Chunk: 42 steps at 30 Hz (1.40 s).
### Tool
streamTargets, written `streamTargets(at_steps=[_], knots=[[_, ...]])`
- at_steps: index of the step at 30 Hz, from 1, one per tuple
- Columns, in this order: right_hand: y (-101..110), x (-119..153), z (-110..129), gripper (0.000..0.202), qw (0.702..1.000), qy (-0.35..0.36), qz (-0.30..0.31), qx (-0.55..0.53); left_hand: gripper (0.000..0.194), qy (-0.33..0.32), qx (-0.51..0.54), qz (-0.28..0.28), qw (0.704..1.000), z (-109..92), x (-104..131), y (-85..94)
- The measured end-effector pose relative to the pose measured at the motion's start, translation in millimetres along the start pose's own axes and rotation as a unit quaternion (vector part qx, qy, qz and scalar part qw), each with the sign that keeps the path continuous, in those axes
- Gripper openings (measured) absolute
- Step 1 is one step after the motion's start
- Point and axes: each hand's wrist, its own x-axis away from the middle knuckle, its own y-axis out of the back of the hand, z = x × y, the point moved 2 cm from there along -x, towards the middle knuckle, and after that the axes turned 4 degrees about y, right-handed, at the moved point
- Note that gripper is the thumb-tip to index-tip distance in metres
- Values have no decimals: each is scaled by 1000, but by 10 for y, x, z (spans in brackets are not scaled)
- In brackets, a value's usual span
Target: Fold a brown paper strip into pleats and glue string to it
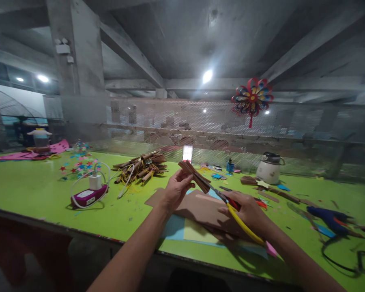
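Brown paper strips [197,176] are pinched between the fingers and thumb of my left hand [179,186], held above the table and slanting down to the right. In my right hand [243,209] are scissors [241,224] with yellow and red handles. Their blades reach the lower right end of the strips; whether they touch it I cannot tell. Beneath both hands lies a brown sheet [208,211], over light blue and pale yellow paper [197,231].
On the green table [121,219] are a pile of brown rolls [142,166], a purple power strip [89,196], scattered paper stars [79,166], a phone [187,153], a white jar [268,168] and a blue glue gun [331,219] with its cable. A mesh panel stands behind.
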Motion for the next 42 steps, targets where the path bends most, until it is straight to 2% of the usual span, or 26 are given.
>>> streamTargets(at_steps=[17,26,34,42], knots=[[-11,16,-7,39,1000,4,-5,-3,32,7,1,-1,1000,19,-9,15],[-27,8,10,39,1000,2,-10,12,36,27,-1,4,1000,78,29,-34],[-23,9,-5,36,1000,12,-12,1,37,25,-5,16,1000,32,44,-103],[-54,16,-38,36,999,15,-34,18,43,21,-12,-4,1000,58,45,-103]])
